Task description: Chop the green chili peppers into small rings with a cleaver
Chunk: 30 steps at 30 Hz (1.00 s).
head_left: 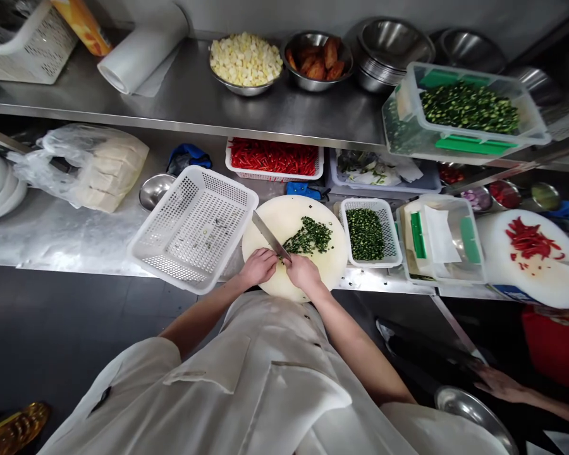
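On a round white cutting board lies a heap of chopped green vegetable. My right hand is closed round the handle of a knife, whose blade slants across the board to the far left. Close by on the left side of the blade, my left hand rests on the board with its fingers curled; whatever is under them is hidden. A white perforated basket stands left of the board, with a few green scraps in it. To the right, a smaller white basket holds more chopped greens.
Behind the board sit a basket of red chillies and a lilac tray. A steel shelf overhangs the back, bearing bowls and a clear tub. Rightward are another clear tub, a second board and another person's hand.
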Motion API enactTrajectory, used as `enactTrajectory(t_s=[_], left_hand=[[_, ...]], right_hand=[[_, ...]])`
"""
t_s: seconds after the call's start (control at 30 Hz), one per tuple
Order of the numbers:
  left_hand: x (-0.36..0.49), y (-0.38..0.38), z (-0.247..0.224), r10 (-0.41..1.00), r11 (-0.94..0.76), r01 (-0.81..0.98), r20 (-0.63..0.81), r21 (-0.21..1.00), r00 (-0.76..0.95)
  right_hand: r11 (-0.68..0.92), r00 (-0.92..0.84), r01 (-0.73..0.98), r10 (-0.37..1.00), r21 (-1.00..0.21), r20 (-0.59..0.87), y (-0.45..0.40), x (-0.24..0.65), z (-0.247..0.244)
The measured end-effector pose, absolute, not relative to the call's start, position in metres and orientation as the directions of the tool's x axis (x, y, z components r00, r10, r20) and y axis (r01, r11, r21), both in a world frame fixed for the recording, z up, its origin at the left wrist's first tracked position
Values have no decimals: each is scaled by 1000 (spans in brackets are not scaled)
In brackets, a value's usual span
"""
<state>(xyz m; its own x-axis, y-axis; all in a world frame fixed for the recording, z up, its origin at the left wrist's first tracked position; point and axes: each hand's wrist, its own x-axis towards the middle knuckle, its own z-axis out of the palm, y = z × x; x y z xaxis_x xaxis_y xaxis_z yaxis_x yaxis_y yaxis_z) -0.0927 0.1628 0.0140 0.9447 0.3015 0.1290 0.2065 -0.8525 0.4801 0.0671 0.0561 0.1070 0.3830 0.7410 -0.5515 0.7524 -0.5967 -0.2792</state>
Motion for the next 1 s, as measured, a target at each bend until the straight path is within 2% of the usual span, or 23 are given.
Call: enactTrajectory(t_s=[0.17, 0.23, 0.37, 0.43, 0.53, 0.63, 0.77, 0.9, 1.0], left_hand=[[-96, 164, 14, 330, -845, 227, 138, 484, 934], [-91, 163, 16, 352, -830, 220, 175, 512, 920], [-76, 155, 17, 479, -787, 226, 337, 574, 811], [-66, 150, 16, 460, -800, 195, 372, 567, 806], [-41, 146, 16, 339, -847, 129, 336, 517, 879], [2, 151, 25, 295, -865, 133, 278, 484, 914], [78, 165, 42, 381, -867, 263, 225, 422, 897], [128, 173, 43, 440, -870, 398, 97, 290, 893], [136, 173, 38, 431, -880, 404, 61, 249, 900]], right_hand=[[-643, 396, 684, 725, -346, -564, 61, 66, 98], [-641, 383, 635, 746, -430, -545, 60, 68, 94], [-615, 401, 452, 787, -646, -468, 44, 75, 88], [-586, 427, 345, 794, -733, -433, 29, 83, 86], [-535, 519, 250, 778, -807, -355, 1, 110, 88], [-543, 636, 203, 706, -815, -312, -29, 149, 90], [-629, 751, 132, 568, -766, -337, -61, 193, 88], [-699, 758, 69, 501, -712, -419, -82, 206, 82], [-738, 721, 70, 502, -671, -477, -97, 204, 79]])
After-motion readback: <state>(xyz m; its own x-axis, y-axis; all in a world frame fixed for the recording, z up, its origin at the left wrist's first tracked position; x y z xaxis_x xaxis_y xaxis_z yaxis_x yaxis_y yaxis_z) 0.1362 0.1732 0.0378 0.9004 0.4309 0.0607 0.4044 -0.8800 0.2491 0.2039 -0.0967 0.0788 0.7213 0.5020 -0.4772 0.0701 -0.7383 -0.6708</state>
